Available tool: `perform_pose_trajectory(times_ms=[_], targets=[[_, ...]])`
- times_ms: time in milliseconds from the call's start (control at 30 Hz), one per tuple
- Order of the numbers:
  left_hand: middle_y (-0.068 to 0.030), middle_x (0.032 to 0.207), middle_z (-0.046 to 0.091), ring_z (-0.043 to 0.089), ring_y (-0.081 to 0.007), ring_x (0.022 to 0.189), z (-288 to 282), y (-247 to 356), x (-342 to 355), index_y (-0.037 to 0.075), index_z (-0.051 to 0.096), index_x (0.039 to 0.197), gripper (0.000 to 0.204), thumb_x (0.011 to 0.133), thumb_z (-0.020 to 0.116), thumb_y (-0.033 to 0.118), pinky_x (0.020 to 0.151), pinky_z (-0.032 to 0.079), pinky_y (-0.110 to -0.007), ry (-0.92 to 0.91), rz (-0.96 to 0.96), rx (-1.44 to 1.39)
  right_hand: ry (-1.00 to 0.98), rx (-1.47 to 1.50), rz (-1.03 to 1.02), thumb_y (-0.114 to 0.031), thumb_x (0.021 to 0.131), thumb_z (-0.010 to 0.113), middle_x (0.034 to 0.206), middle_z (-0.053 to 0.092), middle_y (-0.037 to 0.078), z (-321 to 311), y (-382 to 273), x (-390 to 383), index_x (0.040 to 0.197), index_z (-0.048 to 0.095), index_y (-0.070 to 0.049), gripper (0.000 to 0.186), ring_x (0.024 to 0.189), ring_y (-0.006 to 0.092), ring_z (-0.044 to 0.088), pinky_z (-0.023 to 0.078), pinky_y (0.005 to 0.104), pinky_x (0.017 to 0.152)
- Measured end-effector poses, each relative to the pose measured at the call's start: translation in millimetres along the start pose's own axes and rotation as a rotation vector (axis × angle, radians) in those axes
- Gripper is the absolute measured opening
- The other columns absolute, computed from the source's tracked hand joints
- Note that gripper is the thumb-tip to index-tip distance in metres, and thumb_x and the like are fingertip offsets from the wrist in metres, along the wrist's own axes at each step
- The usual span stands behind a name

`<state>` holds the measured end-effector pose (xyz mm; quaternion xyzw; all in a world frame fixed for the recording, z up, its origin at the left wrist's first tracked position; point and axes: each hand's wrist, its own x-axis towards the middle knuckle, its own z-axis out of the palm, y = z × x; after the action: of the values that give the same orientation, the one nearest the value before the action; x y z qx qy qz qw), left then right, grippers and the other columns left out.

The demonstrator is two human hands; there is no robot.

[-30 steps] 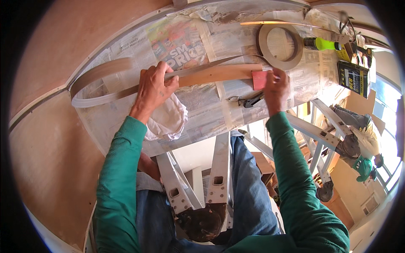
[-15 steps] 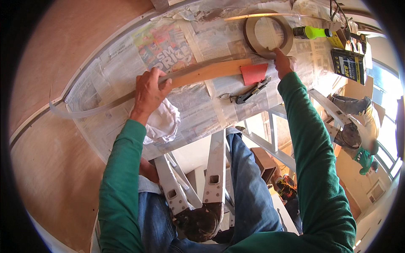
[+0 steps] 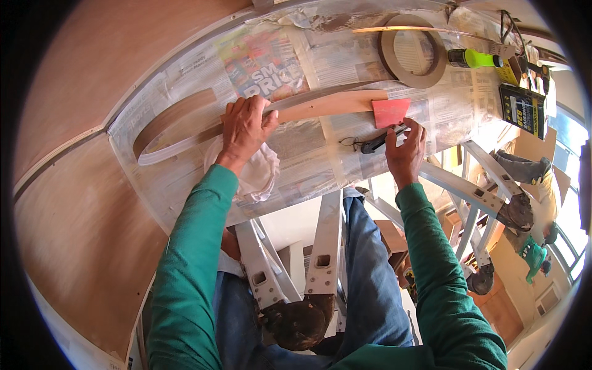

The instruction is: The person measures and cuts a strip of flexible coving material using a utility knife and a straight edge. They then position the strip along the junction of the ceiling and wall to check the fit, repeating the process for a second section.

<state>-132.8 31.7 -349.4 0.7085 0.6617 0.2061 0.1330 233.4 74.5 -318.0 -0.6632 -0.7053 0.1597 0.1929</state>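
Note:
A long strip of brown edge banding (image 3: 157, 126) curves in a loop at the left, its pale underside showing along the lower bend. My left hand (image 3: 246, 126) is closed on this strip, above the left end of a narrow wooden board (image 3: 327, 106). A crumpled white cloth (image 3: 262, 172) lies partly behind that hand and wrist. At the right, my right hand (image 3: 407, 151) has thumb and fingers around a dark utility knife (image 3: 373, 145), which lies low over the newspaper. Just above the knife, a red flat piece (image 3: 390, 112) overlaps the board's right end.
Newspaper covers the work surface (image 3: 308, 148). Toward the back right are a roll of edge banding (image 3: 385, 55), a green-and-black bottle (image 3: 475, 58) and a black-and-yellow box (image 3: 524, 111). Metal ladder legs (image 3: 324, 253) stand below me. Another person (image 3: 533, 185) is at the far right.
My right hand has left the banding roll and come down to the utility knife. The strip's loose left end has curled back into a loop. The view has shifted slightly.

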Motion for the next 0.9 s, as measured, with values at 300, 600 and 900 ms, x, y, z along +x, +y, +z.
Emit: perform_pose_trajectory(times_ms=[300, 600, 900], targets=[[-0.0084, 0.090, 0.067, 0.061, -0.0299, 0.089, -7, -1, 3, 0.009, 0.059, 0.102, 0.026, 0.086, 0.075, 0.022, 0.078, 0.044, -0.044, -0.042, 0.039, 0.026, -0.056, -0.025, -0.365, -0.014, 0.084, 0.069, 0.120, 0.060, 0.017, -2, -48, 39, 0.117, 0.060, -0.004, 0.035, 0.115, 0.0389, 0.056, 0.043, 0.0486, 0.102], [-0.0103, 0.088, 0.066, 0.061, -0.0310, 0.086, -1, 1, -1, 0.010, 0.057, 0.099, 0.025, 0.086, 0.073, 0.024, 0.077, 0.044, -0.045, -0.009, 0.019, 0.053, -0.136, 0.503, 0.943, -0.061, 0.084, 0.075, 0.100, 0.069, 0.018, -16, 40, 148, 0.118, 0.062, 0.003, 0.074, 0.078, 0.0254, 0.066, 0.053, 0.0381, 0.067], [-0.0109, 0.090, 0.067, 0.062, -0.0332, 0.088, 6, 0, -5, 0.010, 0.061, 0.100, 0.024, 0.086, 0.074, 0.025, 0.079, 0.046, -0.047, 0.018, 0.010, 0.060, -0.233, 0.464, 0.859, -0.041, 0.088, 0.073, 0.094, 0.065, 0.010, 27, 56, 181, 0.111, 0.066, -0.003, 0.045, 0.073, 0.0183, 0.063, 0.055, 0.0328, 0.063]])
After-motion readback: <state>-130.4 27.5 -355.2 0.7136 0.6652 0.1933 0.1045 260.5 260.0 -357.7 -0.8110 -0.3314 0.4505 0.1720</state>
